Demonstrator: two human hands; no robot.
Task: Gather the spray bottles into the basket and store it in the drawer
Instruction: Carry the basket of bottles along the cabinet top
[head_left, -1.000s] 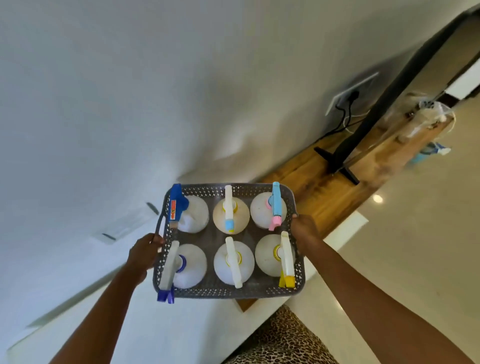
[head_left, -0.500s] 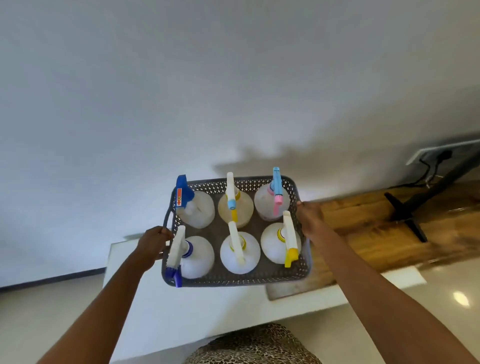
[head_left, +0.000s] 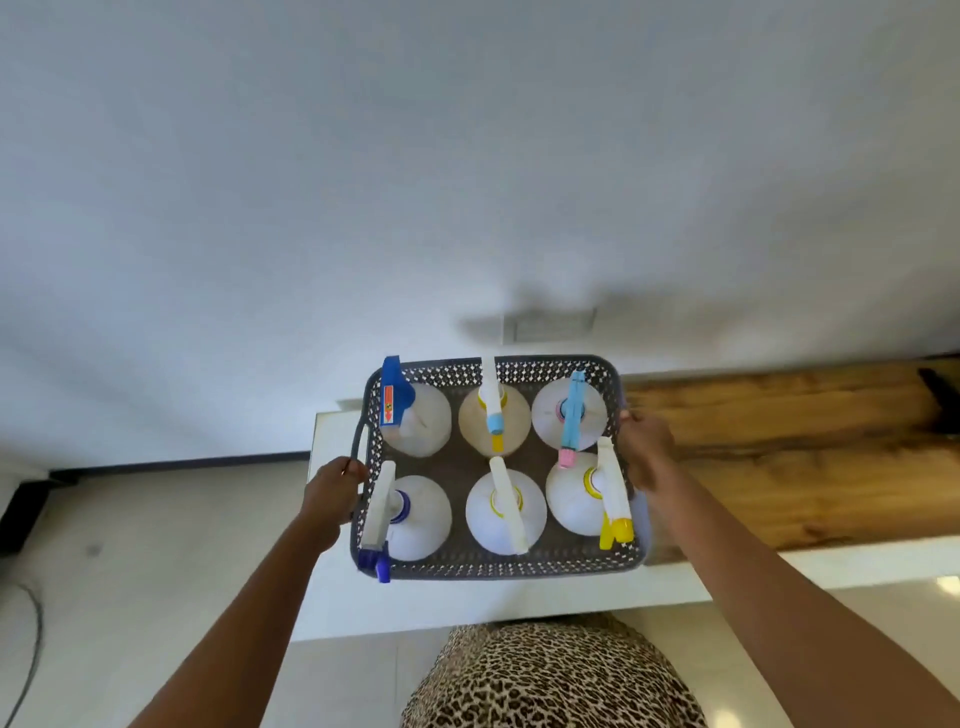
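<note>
We hold the basket (head_left: 498, 569) in the air with both hands, over the near left corner of the white counter (head_left: 519, 603). Left hand (head_left: 332, 491) is clenched on the basket's left handle loop, right hand (head_left: 644, 452) grips the right rim, fingers hidden behind the wall.

Risks, as we judge them: the load is heavy and carried only by two side grips, so a slip on either side would tip the basket and dump the bottles. The perforated plastic may flex under the weight. The blue nozzle at the near left corner pokes over the rim and could snag on a drawer edge going in. The bottles stand tall, so a shallow drawer might not clear the trigger heads. No drawer is visible now, so we can't tell where it is.

Contents, near row first: blue-nozzle bottle (head_left: 410, 517) at left, plain white-trigger bottle (head_left: 506, 512) in the middle, yellow-nozzle bottle (head_left: 587, 493) at right. Far row: blue-head bottle (head_left: 415, 421) at left, light-blue-tip bottle (head_left: 493, 415) in the middle with a yellowish body, pink-tip bottle (head_left: 569, 413) at right. All six upright, packed close, filling the basket. Gathering looks done; storing remains.

Beyond the basket, a wooden top (head_left: 779, 452) runs along the counter's far right edge against the wall (head_left: 467, 182).
</note>
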